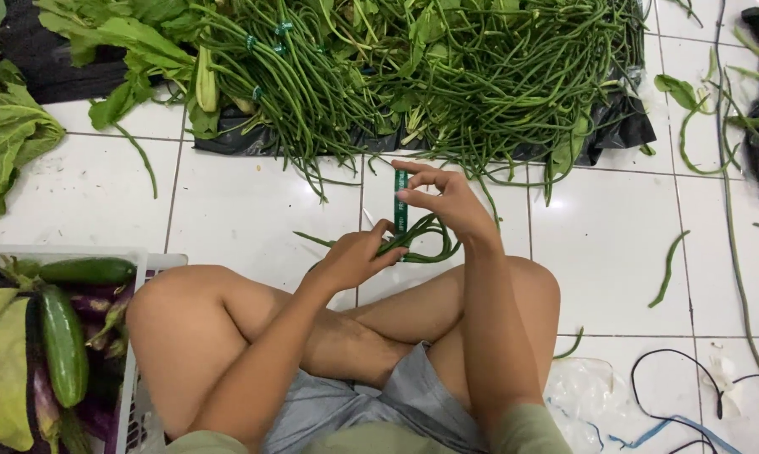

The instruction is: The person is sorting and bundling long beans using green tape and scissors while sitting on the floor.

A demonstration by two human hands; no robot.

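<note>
Left hand (pixel 354 256) closed around a small bundle of long beans (pixel 417 240), fingers clamped on the stems just above the crossed legs and over the white tiled floor (pixel 253 210); right hand (pixel 447 202) pinching a strip of green tape (pixel 400 202) upright between thumb and fingertips, right beside the bundle's bend. Beyond the hands, a big heap of long beans (pixel 447 76) spread on black plastic sheeting (pixel 623 122), leafy greens (pixel 5 139) at far left, and a white crate (pixel 131 395) with cucumbers (pixel 64 345) and purple eggplants near the left knee
</note>
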